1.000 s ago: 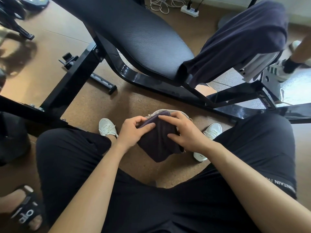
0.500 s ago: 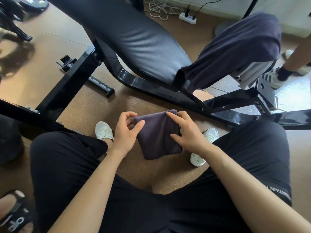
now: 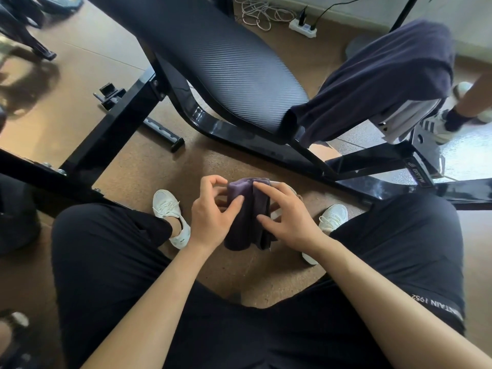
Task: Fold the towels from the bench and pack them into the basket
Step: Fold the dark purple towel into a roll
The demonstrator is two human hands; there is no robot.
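A small dark purple towel [image 3: 246, 217] hangs folded between my knees, above the cork floor. My left hand [image 3: 211, 213] pinches its left edge near the top. My right hand [image 3: 286, 218] presses on its right side with the fingers spread over the cloth. A dark navy towel [image 3: 378, 78] lies draped over the far right end of the black padded bench [image 3: 213, 59], with a light grey towel [image 3: 404, 121] hanging beneath it. A basket is hidden or out of view; only a pale rim shows behind my right hand.
The bench's black steel frame [image 3: 266, 145] crosses the floor in front of my white shoes [image 3: 170, 211]. Another person's leg and sneaker [image 3: 450, 123] stand at the right edge. A power strip with cables [image 3: 303, 25] lies by the far wall.
The purple towel has been folded narrower, from a flat square into a tall strip, as my hands came closer together. The view shifted slightly.
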